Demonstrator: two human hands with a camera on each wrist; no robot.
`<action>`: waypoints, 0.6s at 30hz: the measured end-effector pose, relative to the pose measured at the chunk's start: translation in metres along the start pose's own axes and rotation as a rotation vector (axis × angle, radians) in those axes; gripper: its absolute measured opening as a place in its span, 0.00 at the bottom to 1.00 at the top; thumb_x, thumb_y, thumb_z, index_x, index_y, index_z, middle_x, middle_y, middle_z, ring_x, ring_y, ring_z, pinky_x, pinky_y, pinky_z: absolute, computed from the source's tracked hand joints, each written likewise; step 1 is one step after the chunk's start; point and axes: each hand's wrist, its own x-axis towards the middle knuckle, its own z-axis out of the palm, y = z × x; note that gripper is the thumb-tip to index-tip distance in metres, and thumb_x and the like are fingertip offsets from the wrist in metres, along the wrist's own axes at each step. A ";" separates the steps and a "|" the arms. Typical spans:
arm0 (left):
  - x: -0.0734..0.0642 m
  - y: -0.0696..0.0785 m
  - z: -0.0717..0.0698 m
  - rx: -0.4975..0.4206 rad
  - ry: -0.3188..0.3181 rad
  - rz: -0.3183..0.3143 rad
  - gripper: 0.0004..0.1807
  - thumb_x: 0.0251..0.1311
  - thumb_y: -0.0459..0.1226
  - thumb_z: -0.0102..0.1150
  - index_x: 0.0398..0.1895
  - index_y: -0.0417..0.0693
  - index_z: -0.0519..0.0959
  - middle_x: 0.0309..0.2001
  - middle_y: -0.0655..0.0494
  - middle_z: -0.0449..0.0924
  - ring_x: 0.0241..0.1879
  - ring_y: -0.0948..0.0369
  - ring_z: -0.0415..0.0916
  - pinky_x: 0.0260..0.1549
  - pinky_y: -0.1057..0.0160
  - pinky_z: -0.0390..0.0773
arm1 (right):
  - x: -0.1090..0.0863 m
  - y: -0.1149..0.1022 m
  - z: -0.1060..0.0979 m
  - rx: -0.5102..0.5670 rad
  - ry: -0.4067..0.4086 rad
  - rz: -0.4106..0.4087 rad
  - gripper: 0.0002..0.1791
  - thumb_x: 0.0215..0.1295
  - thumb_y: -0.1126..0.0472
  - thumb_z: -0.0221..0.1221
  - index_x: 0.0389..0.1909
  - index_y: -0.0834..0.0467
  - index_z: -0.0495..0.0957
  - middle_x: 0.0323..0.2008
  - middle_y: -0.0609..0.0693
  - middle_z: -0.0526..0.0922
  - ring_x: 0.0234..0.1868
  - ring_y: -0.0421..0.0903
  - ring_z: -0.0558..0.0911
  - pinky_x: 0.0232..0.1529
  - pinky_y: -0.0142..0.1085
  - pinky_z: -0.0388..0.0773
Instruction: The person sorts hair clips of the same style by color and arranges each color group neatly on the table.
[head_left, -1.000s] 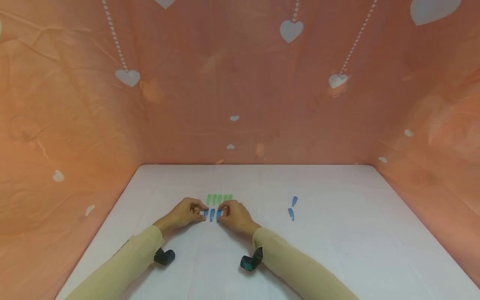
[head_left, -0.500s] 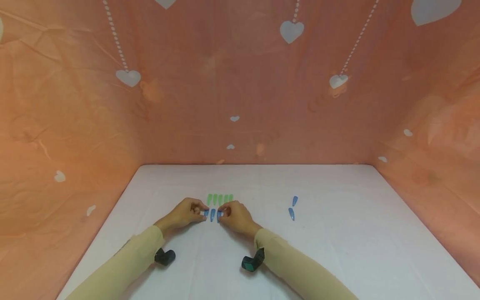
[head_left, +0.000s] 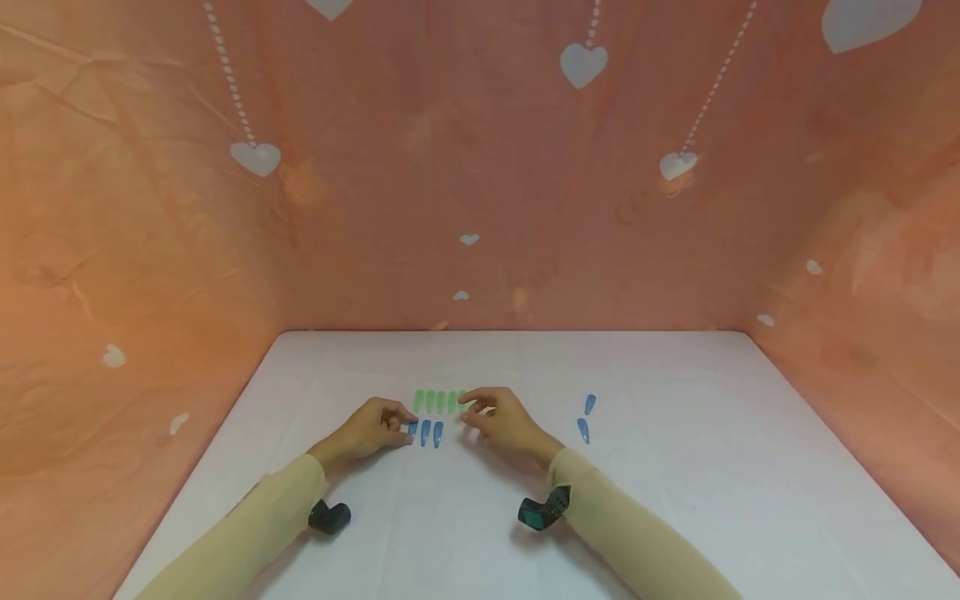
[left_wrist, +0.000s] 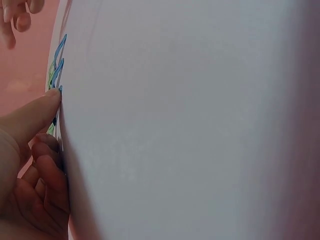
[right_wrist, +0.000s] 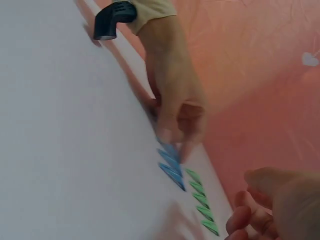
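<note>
Three blue snap hair clips point(head_left: 438, 434) lie side by side on the white table. My left hand point(head_left: 369, 428) pinches the leftmost blue clip point(head_left: 412, 428) at its two ends between thumb and forefinger. Behind this row stands a row of several green hair clips point(head_left: 440, 402). My right hand point(head_left: 508, 418) is off to the right of the blue row, fingers apart and holding nothing, its fingertips overlapping the rightmost green clip in the head view. In the right wrist view, the left hand point(right_wrist: 177, 110) covers part of the blue row, while the green clips point(right_wrist: 202, 200) show fully.
Two more blue clips point(head_left: 583, 431) lie apart on the table point(head_left: 675, 500), to the right of my right hand. An orange cloth point(head_left: 525, 167) printed with hearts encloses the table's back and sides. A dark wrist camera point(head_left: 544, 508) juts from the right sleeve, another point(head_left: 329, 517) from the left.
My right hand has let go of the third blue clip and moved right and slightly back. That clip stays in the row. The left hand has kept its place.
</note>
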 end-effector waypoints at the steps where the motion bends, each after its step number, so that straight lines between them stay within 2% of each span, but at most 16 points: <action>1: -0.001 0.000 0.000 -0.001 0.000 -0.002 0.16 0.59 0.32 0.68 0.50 0.34 0.83 0.23 0.59 0.66 0.30 0.62 0.65 0.35 0.67 0.66 | -0.002 -0.001 -0.004 -0.016 0.005 -0.011 0.16 0.70 0.65 0.60 0.56 0.66 0.80 0.38 0.58 0.83 0.25 0.42 0.77 0.26 0.33 0.78; 7: 0.000 -0.001 0.001 0.014 0.013 -0.010 0.16 0.59 0.33 0.68 0.50 0.37 0.84 0.24 0.59 0.68 0.31 0.62 0.67 0.37 0.66 0.67 | -0.015 -0.003 -0.028 -0.076 0.038 -0.068 0.16 0.71 0.65 0.59 0.55 0.69 0.79 0.42 0.66 0.84 0.25 0.44 0.76 0.25 0.31 0.75; 12: 0.002 -0.004 0.001 0.005 0.010 -0.008 0.16 0.60 0.32 0.68 0.50 0.37 0.84 0.23 0.59 0.67 0.30 0.62 0.66 0.36 0.67 0.67 | -0.029 0.000 -0.046 -0.080 0.058 -0.049 0.16 0.71 0.64 0.58 0.55 0.69 0.79 0.43 0.69 0.83 0.24 0.46 0.75 0.24 0.30 0.72; 18: -0.001 -0.002 0.003 -0.003 0.012 -0.007 0.16 0.59 0.31 0.68 0.50 0.34 0.83 0.23 0.59 0.67 0.29 0.62 0.65 0.33 0.68 0.67 | -0.045 0.010 -0.062 -0.110 0.070 -0.016 0.17 0.72 0.62 0.59 0.55 0.67 0.79 0.44 0.66 0.83 0.23 0.44 0.74 0.24 0.30 0.72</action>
